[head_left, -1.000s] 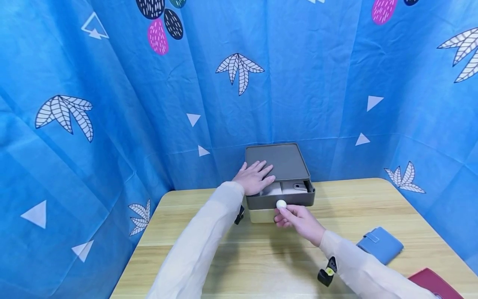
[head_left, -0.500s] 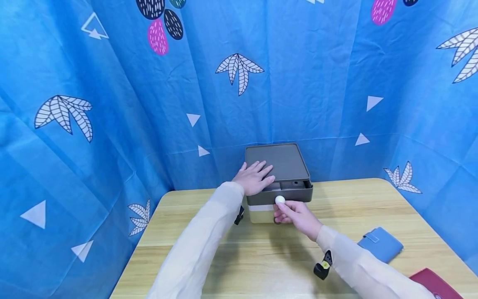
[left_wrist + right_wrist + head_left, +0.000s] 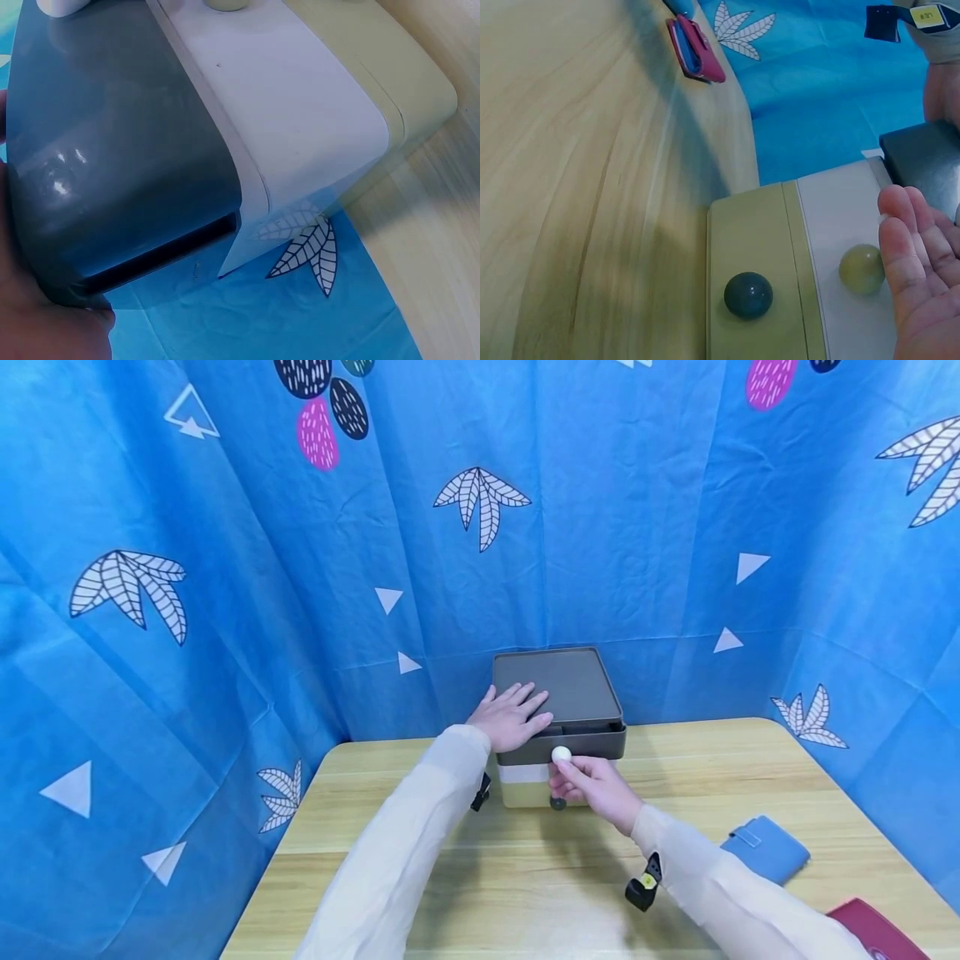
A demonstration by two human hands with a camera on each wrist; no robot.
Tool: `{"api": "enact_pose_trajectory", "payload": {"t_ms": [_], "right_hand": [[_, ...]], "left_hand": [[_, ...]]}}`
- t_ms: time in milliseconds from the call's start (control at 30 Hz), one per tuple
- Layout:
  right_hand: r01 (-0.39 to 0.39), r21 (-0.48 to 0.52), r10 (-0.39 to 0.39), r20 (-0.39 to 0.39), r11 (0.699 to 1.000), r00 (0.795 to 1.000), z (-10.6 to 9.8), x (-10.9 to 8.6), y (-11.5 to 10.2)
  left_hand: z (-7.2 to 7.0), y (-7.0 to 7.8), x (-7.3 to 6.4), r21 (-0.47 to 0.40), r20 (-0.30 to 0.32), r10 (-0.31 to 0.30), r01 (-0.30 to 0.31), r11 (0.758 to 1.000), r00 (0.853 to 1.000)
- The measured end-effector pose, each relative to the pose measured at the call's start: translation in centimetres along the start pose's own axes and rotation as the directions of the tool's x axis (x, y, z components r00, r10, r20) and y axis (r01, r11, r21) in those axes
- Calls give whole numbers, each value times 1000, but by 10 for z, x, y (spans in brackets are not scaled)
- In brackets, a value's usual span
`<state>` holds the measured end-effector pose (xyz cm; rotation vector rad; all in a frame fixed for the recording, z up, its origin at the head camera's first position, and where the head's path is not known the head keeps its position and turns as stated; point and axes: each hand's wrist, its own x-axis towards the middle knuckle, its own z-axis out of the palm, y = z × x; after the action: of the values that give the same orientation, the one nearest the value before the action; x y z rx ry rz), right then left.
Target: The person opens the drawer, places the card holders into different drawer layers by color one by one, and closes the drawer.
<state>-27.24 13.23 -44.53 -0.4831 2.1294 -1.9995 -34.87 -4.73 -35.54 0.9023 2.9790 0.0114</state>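
Observation:
A small three-tier drawer box (image 3: 558,681) stands at the back of the table, with a dark grey top drawer (image 3: 112,135), a white middle drawer (image 3: 300,97) and a pale yellow bottom drawer (image 3: 742,232). My left hand (image 3: 508,720) lies flat on the box's lid, fingers spread. With thumb and fingers, my right hand (image 3: 596,787) pinches the white knob (image 3: 561,754) of the top drawer. That drawer sticks out slightly, leaving a narrow dark gap under the lid. Below it are the yellow knob (image 3: 862,268) and the dark knob (image 3: 748,295).
A blue wallet (image 3: 768,850) lies on the wooden table (image 3: 510,893) to the right, beside my right forearm. Nearer the front right corner is a dark red wallet (image 3: 877,927), partly behind the sleeve. A blue patterned curtain (image 3: 622,568) hangs close behind the box.
My right hand has pushed the top drawer inward by its knob, so the gap under the lid has narrowed and its pale contents are hidden. My left hand has stayed on the lid.

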Motion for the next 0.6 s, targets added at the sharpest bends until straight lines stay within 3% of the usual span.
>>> {"api": "enact_pose_trajectory", "payload": {"t_ms": [367, 600], "right_hand": [[38, -26, -37, 14, 999, 999, -3, 7, 0], [0, -21, 0, 2, 1000, 1000, -3, 11, -1]], "left_hand": [[-1, 0, -1, 3, -3, 2, -2, 1000, 1000], [1, 0, 0, 17, -11, 5, -5, 1000, 1000]]}}
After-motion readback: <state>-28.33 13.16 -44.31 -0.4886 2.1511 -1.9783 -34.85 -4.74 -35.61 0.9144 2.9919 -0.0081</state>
